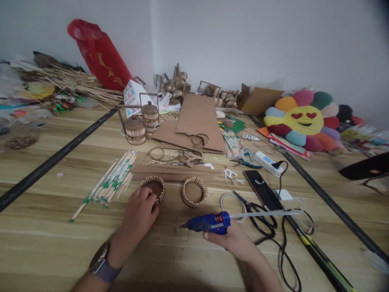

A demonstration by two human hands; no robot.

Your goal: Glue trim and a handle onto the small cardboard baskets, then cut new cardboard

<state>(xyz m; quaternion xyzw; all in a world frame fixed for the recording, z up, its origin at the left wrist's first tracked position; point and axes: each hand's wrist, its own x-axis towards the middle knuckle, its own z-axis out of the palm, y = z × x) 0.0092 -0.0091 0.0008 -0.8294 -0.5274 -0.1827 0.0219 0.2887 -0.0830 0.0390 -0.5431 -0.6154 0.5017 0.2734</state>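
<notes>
My left hand (140,214), a watch on its wrist, rests with curled fingers on the near edge of a round ring of short wooden sticks with a brown cardboard base (152,187). A second, similar ring (194,191) lies just to its right, untouched. My right hand (231,240) grips a blue hot glue gun (209,222) held level above the table. Its nozzle points left and a clear glue stick juts out to the right. The nozzle is a little below and between the two rings, touching neither.
Wrapped skewers (111,182) lie left of the rings. Black scissors (258,213), a phone (261,190), a white power strip (268,163) and cables lie at the right. Cardboard sheets (197,123), stacked stick baskets (135,129), a flower emoji cushion (302,119) and a red bag (101,56) sit farther back.
</notes>
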